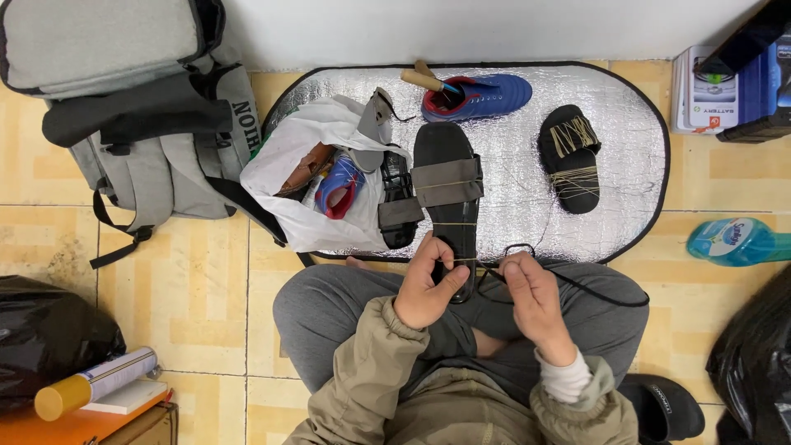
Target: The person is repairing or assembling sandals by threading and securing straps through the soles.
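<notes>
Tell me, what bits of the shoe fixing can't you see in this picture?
Head view only:
- Heel of the black sandal: hidden under the left hand.
- What the right hand pinches: fingers cover it; the black cord is too thin to follow.
- Inside the white plastic bag: mostly hidden by its folds.
- Black bag: cut off by the edge.

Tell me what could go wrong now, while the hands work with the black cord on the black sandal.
1. The left hand grips only the heel end of the black sandal; a pull on the cord might twist it loose.
2. The black cord loops across the right knee from the right hand; it may snag or tangle.
3. The second sandal and white plastic bag lie close beside; the cord could catch them.
</notes>
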